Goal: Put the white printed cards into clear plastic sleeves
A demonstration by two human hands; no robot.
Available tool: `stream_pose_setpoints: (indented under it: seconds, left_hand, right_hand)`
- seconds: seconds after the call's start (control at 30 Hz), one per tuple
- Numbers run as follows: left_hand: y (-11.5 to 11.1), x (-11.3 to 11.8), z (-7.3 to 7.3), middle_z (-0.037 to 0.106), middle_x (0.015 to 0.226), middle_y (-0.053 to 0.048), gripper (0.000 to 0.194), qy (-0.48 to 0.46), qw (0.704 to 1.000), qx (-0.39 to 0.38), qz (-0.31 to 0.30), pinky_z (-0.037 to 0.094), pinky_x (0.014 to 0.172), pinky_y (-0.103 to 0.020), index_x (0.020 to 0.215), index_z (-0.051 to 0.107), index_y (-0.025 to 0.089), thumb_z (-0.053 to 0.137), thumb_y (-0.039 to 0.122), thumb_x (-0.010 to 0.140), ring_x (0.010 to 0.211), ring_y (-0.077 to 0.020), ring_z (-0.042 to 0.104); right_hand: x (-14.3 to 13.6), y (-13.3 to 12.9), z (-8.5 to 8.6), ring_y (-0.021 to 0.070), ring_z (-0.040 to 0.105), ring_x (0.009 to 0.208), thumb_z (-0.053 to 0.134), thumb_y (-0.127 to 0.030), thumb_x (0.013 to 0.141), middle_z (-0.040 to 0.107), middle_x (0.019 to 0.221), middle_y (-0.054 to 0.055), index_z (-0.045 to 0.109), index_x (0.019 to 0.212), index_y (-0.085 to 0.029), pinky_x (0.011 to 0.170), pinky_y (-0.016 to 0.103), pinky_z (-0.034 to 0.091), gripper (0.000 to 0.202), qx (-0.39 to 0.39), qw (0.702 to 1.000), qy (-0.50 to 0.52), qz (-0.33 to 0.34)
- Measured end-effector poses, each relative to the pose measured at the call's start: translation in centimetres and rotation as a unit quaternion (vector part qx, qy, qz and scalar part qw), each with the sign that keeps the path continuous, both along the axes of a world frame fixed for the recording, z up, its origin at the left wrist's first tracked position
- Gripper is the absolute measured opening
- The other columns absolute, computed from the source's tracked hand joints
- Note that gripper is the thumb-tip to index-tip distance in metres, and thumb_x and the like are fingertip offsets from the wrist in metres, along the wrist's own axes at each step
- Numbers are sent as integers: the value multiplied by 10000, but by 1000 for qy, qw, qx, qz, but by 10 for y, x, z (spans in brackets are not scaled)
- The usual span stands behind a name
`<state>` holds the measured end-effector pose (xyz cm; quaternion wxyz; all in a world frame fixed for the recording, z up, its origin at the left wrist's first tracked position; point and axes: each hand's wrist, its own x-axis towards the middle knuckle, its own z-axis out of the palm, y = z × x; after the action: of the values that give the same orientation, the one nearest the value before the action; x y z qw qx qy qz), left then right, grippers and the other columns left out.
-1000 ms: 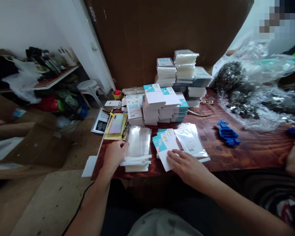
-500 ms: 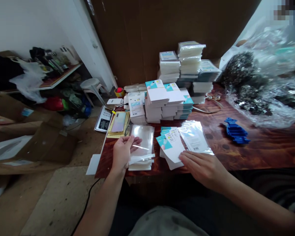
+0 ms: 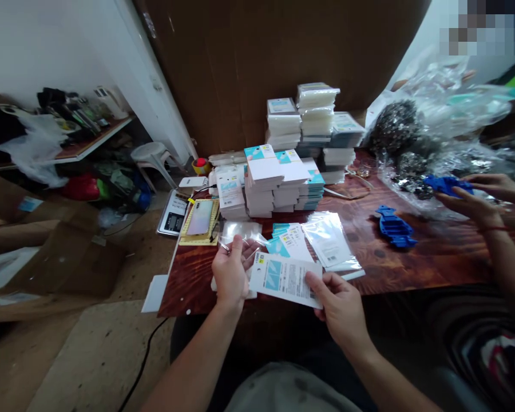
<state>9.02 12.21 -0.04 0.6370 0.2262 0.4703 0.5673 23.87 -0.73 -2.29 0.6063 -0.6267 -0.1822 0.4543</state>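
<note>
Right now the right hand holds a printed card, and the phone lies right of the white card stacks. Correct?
Not quite: the phone lies left of the white card stacks, as the head view shows. The right hand does hold a printed card.

The left hand (image 3: 232, 274), right hand (image 3: 343, 309) and forearms (image 3: 193, 360) are bare. The top (image 3: 278, 392) is grey with darker blotches; the lower clothing (image 3: 237, 360) looks black, its details lost in shadow.

Held card (image 3: 285, 280): fine print (image 3: 298, 279) illegible; co-worker's forearms (image 3: 507, 246) cropped.
</note>
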Motion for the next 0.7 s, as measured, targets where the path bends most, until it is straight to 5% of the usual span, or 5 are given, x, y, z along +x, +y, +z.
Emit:
stream_pose_setpoints:
  seconds: [0.3, 0.5, 0.7]
  left_hand:
    - [-25, 6, -1, 736, 799, -45, 342, 4, 1000, 21, 0, 586, 682, -318, 903, 540, 172, 766, 397, 780, 707, -197, 734]
    - [-16, -8, 9, 742, 890, -112, 305, 3, 1000, 22, 12, 589, 772, -375, 955, 516, 168, 717, 365, 836, 844, -248, 748]
    - [-27, -1, 3, 749, 929, -106, 313, 1, 1000, 29, -2, 589, 712, -362, 946, 501, 184, 724, 370, 826, 826, -245, 745]
  right_hand:
    - [-9, 21, 13, 66, 417, 340, 805, -477, 726, 490, 495, -74, 429, 642, -216, 273, 170, 338, 465, 80, 993, -31, -82]
    - [17, 6, 14, 59, 372, 318, 814, -444, 723, 483, 491, -74, 442, 626, -210, 253, 173, 274, 449, 62, 997, 14, 38]
    - [6, 19, 4, 67, 371, 321, 791, -467, 743, 494, 480, -68, 462, 645, -215, 277, 193, 274, 426, 87, 996, -20, -14]
